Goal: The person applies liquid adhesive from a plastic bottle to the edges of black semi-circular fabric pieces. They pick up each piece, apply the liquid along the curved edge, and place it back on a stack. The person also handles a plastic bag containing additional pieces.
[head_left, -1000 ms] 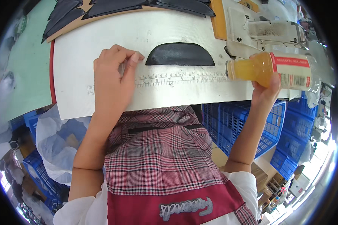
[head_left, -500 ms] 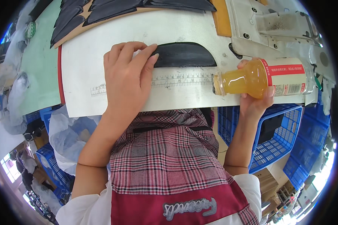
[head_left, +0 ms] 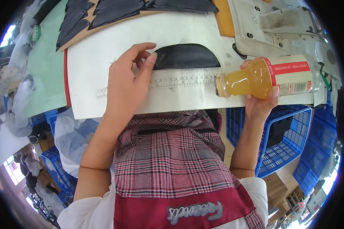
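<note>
Has swung the bottle (head_left: 258, 81) leftward and nearer over the last second, and has loosened the left hand (head_left: 127, 82) from the tighter pinch of half a second ago at the left end of the black piece (head_left: 188, 56). Seems to be at a positioning step, judging by the near-level bottle held close to the flat piece. Probably calls next for a steady, controlled tilt from the right hand (head_left: 260, 105), plus light pressure at the left end against slipping.

Reaches in with the left forearm from the near left, back of the hand turned up. Holds the left index finger raised and spread from the thumb, with a clear gap between and nothing visibly gripped. Overlaps the left tip of the piece with the thumb; impossible to say whether touching or just above.

Comes in with the right forearm from the near right, right fingers wrapped firmly around the bottle, thumb on the near side. Points the dark-rimmed mouth left, nearer than the right end of the piece and apart from it.

Shows the piece lying on the counter (head_left: 88, 72), curved edge far, straight edge near, just beyond the printed ruler (head_left: 183, 82).
</note>
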Motion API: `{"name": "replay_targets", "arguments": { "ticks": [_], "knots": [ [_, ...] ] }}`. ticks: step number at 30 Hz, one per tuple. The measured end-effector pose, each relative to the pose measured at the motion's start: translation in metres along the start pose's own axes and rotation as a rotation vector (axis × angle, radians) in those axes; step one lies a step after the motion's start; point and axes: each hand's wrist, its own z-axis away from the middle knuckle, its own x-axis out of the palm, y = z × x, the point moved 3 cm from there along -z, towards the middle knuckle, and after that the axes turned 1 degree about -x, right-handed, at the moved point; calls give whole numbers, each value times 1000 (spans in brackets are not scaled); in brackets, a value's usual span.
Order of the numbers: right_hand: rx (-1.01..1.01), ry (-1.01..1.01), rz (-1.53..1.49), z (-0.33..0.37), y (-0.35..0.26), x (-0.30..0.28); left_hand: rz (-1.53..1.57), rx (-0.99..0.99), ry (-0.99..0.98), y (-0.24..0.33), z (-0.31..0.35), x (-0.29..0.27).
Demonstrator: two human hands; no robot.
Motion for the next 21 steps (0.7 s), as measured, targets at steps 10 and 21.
{"name": "replay_targets", "arguments": {
  "ticks": [10,21],
  "knots": [
    [-46,-17,-110,-1,2,7,-124,-171,-151,3,-3,-11],
    [47,-255,-54,-2,4,20,73,-177,-253,13,-17,-26]
  ]
}}
